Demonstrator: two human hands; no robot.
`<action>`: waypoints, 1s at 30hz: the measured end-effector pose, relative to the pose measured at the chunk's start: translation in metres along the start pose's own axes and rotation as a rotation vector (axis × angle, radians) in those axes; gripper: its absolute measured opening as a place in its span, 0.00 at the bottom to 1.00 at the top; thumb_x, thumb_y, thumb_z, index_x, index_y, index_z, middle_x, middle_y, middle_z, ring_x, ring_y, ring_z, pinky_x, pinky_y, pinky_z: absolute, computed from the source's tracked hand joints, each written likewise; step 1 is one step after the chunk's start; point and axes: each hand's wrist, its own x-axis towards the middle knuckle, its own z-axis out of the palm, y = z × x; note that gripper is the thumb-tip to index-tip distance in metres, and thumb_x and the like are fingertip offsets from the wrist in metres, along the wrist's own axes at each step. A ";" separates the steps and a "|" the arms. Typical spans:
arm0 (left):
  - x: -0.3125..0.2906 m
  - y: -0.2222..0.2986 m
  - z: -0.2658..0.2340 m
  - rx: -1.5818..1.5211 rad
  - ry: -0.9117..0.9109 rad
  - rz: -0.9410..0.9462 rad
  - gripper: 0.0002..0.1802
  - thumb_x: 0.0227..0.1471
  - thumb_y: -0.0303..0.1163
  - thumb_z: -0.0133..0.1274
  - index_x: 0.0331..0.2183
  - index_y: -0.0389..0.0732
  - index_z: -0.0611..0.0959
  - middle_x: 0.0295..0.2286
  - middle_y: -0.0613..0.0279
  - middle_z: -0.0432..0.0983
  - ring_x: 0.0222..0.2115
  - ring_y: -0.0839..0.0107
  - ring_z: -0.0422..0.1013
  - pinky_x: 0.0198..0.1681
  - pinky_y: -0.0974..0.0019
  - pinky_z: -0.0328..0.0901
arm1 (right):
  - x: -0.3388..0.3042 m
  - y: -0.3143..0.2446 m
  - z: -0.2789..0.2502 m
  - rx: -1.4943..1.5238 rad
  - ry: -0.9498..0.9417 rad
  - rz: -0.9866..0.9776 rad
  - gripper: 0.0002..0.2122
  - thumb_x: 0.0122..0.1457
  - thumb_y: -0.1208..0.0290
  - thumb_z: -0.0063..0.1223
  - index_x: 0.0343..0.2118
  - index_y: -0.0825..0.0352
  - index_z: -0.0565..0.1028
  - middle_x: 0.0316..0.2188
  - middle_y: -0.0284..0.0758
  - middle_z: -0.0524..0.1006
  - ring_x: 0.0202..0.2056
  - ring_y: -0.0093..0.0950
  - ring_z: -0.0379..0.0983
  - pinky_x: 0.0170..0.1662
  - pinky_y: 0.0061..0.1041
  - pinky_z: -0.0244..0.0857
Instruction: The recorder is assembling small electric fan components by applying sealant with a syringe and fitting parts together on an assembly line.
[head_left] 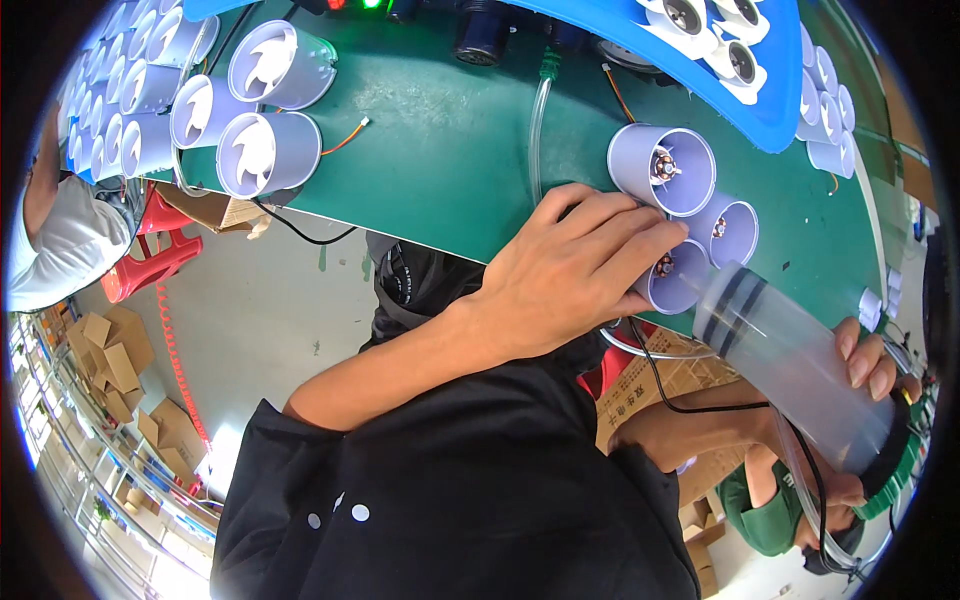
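Note:
My left hand [575, 260] is closed around the rim of a lavender cup-shaped housing [685, 285] at the table's near edge; a small copper-wound motor core shows inside. My right hand [862, 365] grips a large translucent dispensing syringe [785, 345] with dark bands and a green end cap. Its narrow front end points into that same housing; the exact contact of the tip is hard to make out. Two more lavender housings with motor cores stand against it, a larger-looking one [645, 150] behind and another [740, 232] to the right.
Lavender housings with white fan blades [280, 65] fill the left side. A blue tray [775, 110] of white fan parts hangs over the far right. A clear hose [540, 130] and black cable [690, 408] run nearby. Other people sit at left [75, 235] and lower right [765, 510].

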 end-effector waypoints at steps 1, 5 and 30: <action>0.000 0.000 0.000 -0.002 0.000 -0.002 0.45 0.27 0.36 0.70 0.53 0.45 0.75 0.46 0.64 0.75 0.48 0.63 0.70 0.50 0.57 0.61 | 0.000 -0.001 0.000 0.000 0.001 0.000 0.49 0.41 0.39 0.66 0.58 0.69 0.56 0.41 0.35 0.64 0.39 0.29 0.61 0.43 0.36 0.51; 0.000 0.000 0.000 -0.002 0.010 0.000 0.45 0.27 0.36 0.70 0.53 0.44 0.75 0.46 0.63 0.75 0.47 0.63 0.70 0.50 0.57 0.61 | 0.001 -0.010 0.002 -0.057 -0.006 0.081 0.49 0.41 0.39 0.67 0.58 0.68 0.56 0.42 0.35 0.65 0.40 0.30 0.62 0.44 0.36 0.51; 0.000 -0.001 0.000 0.015 -0.008 0.021 0.40 0.33 0.36 0.68 0.51 0.42 0.74 0.44 0.62 0.75 0.47 0.64 0.69 0.52 0.57 0.60 | 0.003 -0.015 -0.024 0.101 -0.004 0.081 0.55 0.40 0.41 0.70 0.63 0.73 0.53 0.42 0.34 0.65 0.40 0.26 0.59 0.44 0.31 0.51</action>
